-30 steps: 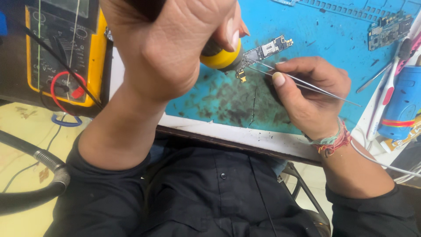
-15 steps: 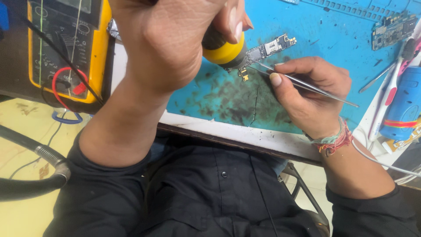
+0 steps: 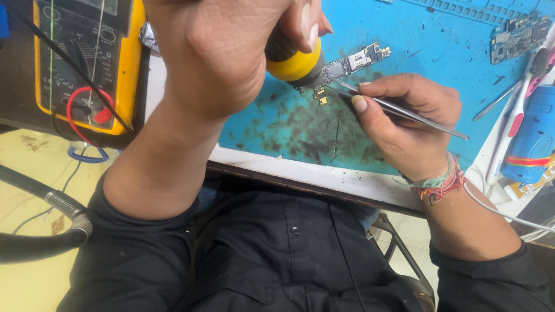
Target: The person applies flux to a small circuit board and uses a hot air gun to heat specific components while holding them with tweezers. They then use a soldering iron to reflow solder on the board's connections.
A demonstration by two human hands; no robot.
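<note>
blue, soot-stained mat (image 3: 277, 124) covers the worktop, a small circuit board (image 3: 352, 60) lying on it. left hand (image 3: 225, 52), grip closed round a yellow-and-black tool (image 3: 292, 58), presses its tip onto the board; right hand (image 3: 410, 124) pinches steel tweezers (image 3: 404, 110), tips just beside that tool. yellow multimeter (image 3: 87, 63) stands beyond the left wrist.

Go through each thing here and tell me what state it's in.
Left hand: closed around the yellow-collared tool, tip down at the circuit board.
Right hand: pinching tweezers, tips at the board.
Circuit board: bare, flat on the blue mat.
Blue mat: stained dark near the front.
Multimeter: leads plugged in.
</note>
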